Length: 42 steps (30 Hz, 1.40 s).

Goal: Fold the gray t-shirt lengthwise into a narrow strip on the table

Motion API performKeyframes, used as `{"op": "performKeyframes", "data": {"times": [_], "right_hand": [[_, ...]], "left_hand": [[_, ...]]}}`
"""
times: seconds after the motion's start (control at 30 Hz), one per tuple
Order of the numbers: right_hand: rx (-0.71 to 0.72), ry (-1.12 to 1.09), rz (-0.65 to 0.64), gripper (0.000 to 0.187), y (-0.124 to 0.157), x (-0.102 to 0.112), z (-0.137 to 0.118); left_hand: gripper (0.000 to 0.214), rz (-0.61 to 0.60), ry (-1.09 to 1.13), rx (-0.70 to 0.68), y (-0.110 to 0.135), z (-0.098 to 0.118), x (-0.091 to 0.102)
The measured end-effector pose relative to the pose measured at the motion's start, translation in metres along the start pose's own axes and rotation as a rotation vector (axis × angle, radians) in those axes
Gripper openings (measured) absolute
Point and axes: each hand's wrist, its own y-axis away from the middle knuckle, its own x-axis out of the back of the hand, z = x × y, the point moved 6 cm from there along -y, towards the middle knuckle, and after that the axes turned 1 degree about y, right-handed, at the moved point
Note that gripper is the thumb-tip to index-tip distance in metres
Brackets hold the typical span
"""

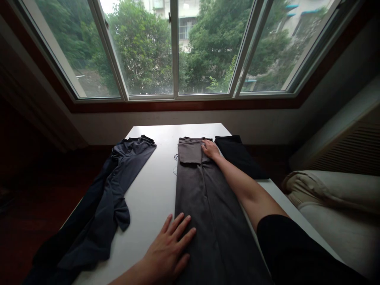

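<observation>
A pair of grey trousers (pixel 208 206) lies stretched lengthwise down the middle of a white table (pixel 154 186). Its far end is folded back over itself. My left hand (pixel 169 247) rests flat on the near left edge of the trousers, fingers spread, holding nothing. My right hand (pixel 210 149) reaches to the far end and lies on the folded part, fingers down on the cloth; whether they pinch it I cannot make out.
A dark blue-grey garment (pixel 113 198) drapes over the table's left edge. A black folded cloth (pixel 237 152) lies at the far right corner. A beige cushion or sofa (pixel 332 198) stands to the right. A window wall is behind the table.
</observation>
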Motion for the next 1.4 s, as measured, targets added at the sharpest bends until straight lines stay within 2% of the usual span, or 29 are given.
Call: {"op": "performKeyframes", "data": {"times": [0.17, 0.23, 0.33, 0.4, 0.5, 0.6, 0.7, 0.77, 0.83, 0.97, 1.07, 1.17, 1.3, 1.4], "right_hand": [[0.250, -0.005, -0.029, 0.055, 0.044, 0.029, -0.052], [0.368, -0.012, -0.079, 0.056, 0.076, 0.035, -0.077], [0.524, -0.020, -0.236, 0.056, 0.134, 0.034, -0.105], [0.539, -0.019, -0.287, 0.054, 0.169, 0.036, -0.109], [0.469, -0.031, -0.279, 0.051, 0.209, 0.052, -0.102], [0.440, -0.047, -0.271, 0.050, 0.254, 0.081, -0.100], [0.519, -0.053, -0.265, 0.053, 0.317, 0.117, -0.113], [0.610, -0.098, -0.329, 0.055, 0.365, 0.138, -0.125], [0.624, -0.139, -0.379, 0.057, 0.404, 0.157, -0.131], [0.605, -0.187, -0.422, 0.052, 0.452, 0.186, -0.133], [0.632, -0.225, -0.415, 0.043, 0.464, 0.198, -0.137], [0.654, -0.273, -0.316, 0.029, 0.451, 0.204, -0.143], [0.639, -0.335, -0.175, 0.025, 0.397, 0.198, -0.145], [0.592, -0.318, -0.169, 0.032, 0.346, 0.175, -0.140]], "left_hand": [[0.077, -0.009, 0.043, -0.054, 0.005, 0.010, 0.013], [0.080, -0.038, 0.061, -0.115, 0.007, 0.021, 0.016], [0.083, -0.095, 0.074, -0.208, 0.013, 0.038, 0.017], [0.082, -0.114, 0.071, -0.239, 0.016, 0.048, 0.016], [0.080, -0.118, 0.057, -0.248, 0.022, 0.056, 0.013], [0.080, -0.120, 0.045, -0.263, 0.028, 0.064, 0.009], [0.081, -0.133, 0.040, -0.318, 0.035, 0.074, 0.005], [0.081, -0.152, 0.035, -0.360, 0.041, 0.082, 0.003], [0.079, -0.169, 0.038, -0.391, 0.049, 0.089, 0.000], [0.073, -0.184, 0.062, -0.423, 0.071, 0.100, -0.005], [0.066, -0.149, 0.094, -0.434, 0.086, 0.106, -0.003], [0.056, -0.097, 0.127, -0.422, 0.095, 0.108, 0.000], [0.034, 0.027, 0.194, -0.343, 0.100, 0.105, 0.005], [0.026, 0.116, 0.261, -0.287, 0.105, 0.102, 0.009]]}}
